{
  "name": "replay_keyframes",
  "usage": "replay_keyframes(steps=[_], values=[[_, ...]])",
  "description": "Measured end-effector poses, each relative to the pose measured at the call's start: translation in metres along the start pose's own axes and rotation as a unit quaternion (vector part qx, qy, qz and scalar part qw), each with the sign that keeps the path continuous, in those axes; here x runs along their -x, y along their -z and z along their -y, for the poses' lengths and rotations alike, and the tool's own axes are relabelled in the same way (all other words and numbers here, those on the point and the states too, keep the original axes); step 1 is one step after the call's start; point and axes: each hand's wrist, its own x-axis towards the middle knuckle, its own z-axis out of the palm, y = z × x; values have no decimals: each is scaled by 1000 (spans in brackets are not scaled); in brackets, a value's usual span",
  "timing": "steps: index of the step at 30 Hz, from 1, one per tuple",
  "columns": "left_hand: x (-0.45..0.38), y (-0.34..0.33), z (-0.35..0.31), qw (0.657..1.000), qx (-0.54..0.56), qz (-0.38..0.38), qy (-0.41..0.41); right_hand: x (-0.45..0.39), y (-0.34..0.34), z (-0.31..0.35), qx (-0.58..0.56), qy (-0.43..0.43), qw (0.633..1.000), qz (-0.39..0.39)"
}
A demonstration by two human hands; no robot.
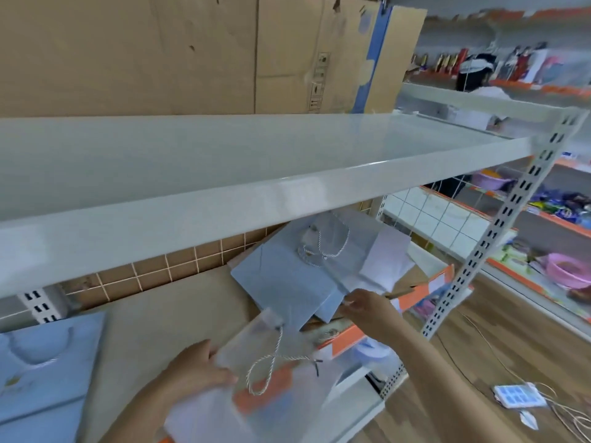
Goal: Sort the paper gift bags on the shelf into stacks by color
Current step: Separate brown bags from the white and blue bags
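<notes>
**A:** Where are the bags right now?

**B:** I see them spread along the lower shelf [179, 302], which has a brown cardboard-like surface. A white gift bag [256, 378] lies flat at the front edge, partly overhanging it, with its twisted cord handle [271, 366] looped on top. My left hand [198, 369] grips that bag at its left edge, thumb on top and fingers curled under.

**A:** And the right hand?

**B:** The right hand [367, 306] is further along the shelf, at the near corner of a blue bag [287, 282]. The fingers are bent and seem to pinch that corner, though the blur keeps me from being certain of the contact. That blue bag lies flat on a loose pile; behind it rests a greyish bag [339, 238] with a cord handle, and a pale white bag [387, 257] sits to the right of that, overlapping it.

**A:** Anything sorted yet?

**B:** At the far left of the same shelf I see a light blue stack [44, 372], well apart from the pile, with a handle lying on its top bag.

**A:** What surrounds it?

**B:** Above is a bare white upper shelf [256, 161] with flattened cardboard [160, 52] standing behind it. An orange price strip [415, 295] runs along the lower shelf's front edge. To the right, a slotted upright post [499, 219], a wood-pattern floor [479, 362] with cables, and a small white device [519, 394] lying on it. Other shelves of goods sit blurred beyond.
</notes>
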Motion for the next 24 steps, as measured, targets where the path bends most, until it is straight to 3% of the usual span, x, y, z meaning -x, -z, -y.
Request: replay_keyframes(steps=[4,12,17,24], values=[[10,15,-26,985,156,71,-21,-47,23,-17,5,24,1000,-20],[41,16,-68,937,343,-24,-59,-140,66,-73,132,56,983,-114],[45,-16,-98,926,365,-100,-20,-190,84,-87,151,45,985,-72],[42,-51,-138,917,348,-197,11,-234,97,-75,156,80,982,-71]])
